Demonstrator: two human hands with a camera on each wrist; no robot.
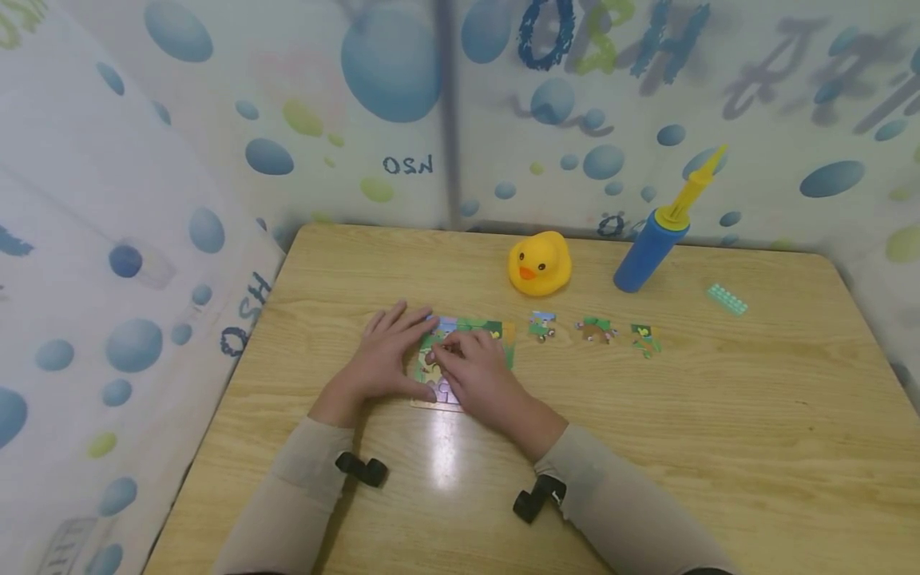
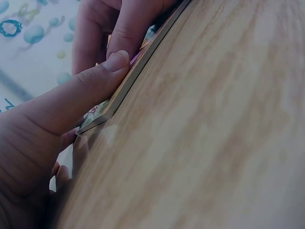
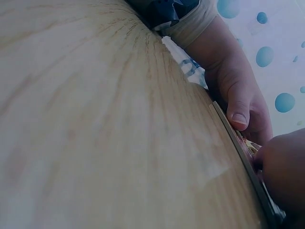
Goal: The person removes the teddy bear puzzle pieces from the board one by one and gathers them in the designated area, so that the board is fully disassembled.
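A jigsaw puzzle [image 1: 509,335] in a thin board lies flat on the table, printed with a colourful green and purple picture. My left hand [image 1: 384,355] rests at its left side with the fingers spread, the thumb laid over the front edge. Over the middle of the puzzle, the right hand [image 1: 480,375] has its thumb and fingers curled together, seeming to pinch a small puzzle piece mostly hidden by the fingertips. To the right lie three loose pieces: a green one [image 1: 542,325], a brown one [image 1: 595,329] and another green one [image 1: 645,340].
Behind the loose pieces sits a yellow rubber duck [image 1: 541,263]. A blue hand pump [image 1: 650,251] with a yellow nozzle stands tilted in the view near the back edge. Farther right is a mint-green toy brick [image 1: 727,299]. Patterned walls border the wooden table [image 1: 719,447].
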